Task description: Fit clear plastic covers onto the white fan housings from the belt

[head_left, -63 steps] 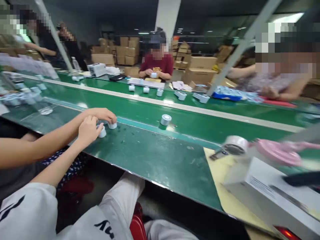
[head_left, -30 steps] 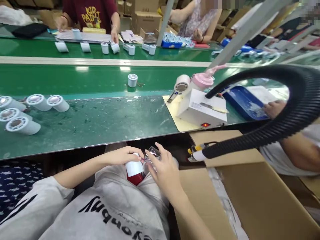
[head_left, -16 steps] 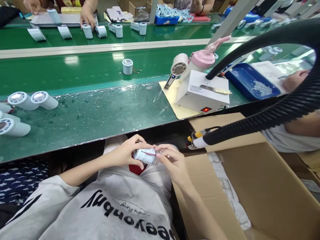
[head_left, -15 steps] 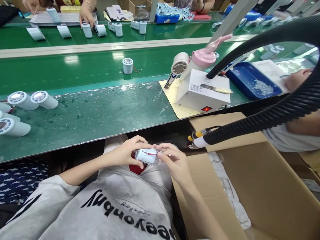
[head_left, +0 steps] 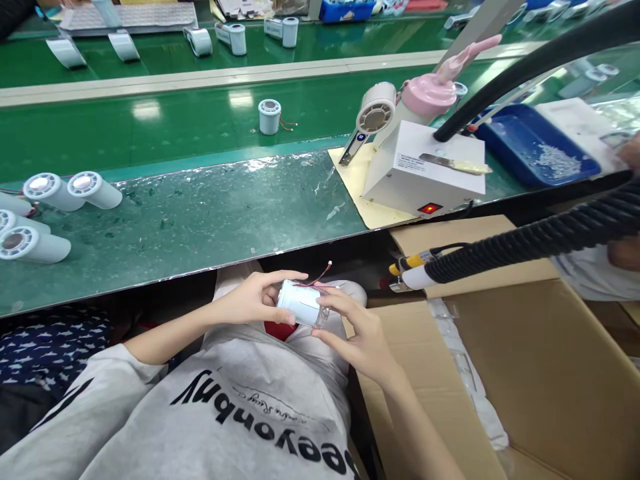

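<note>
- Green conveyor belts [head_left: 200, 127] are running across a busy assembly hall, and I am sitting at the near bench edge [head_left: 190, 220] with my work down in my lap.
- I am holding a small white cylinder [head_left: 301, 305] between both hands: my left hand [head_left: 250, 301] is curling around its left end, and my right hand [head_left: 357, 330] is closing fingertips on its clear right end.
- Thin red wires [head_left: 320, 275] are sticking up from the cylinder's top.
- My judgement: I am fitting or seating the clear end piece, and the next move is calling for a steady twist or press without pinching those wires.
- More white cylinders [head_left: 55, 200] are lying on their sides at the bench's left, well apart from my hands.
- To my right a white box unit [head_left: 425, 173] is showing a red light, near a black ribbed hose [head_left: 540, 233] and an open carton [head_left: 525, 360].
- My fingers are hiding the joint between cylinder and clear piece, so I cannot tell whether it is fully seated.
- The frame is cutting off a co-worker's hand at the right edge.
</note>
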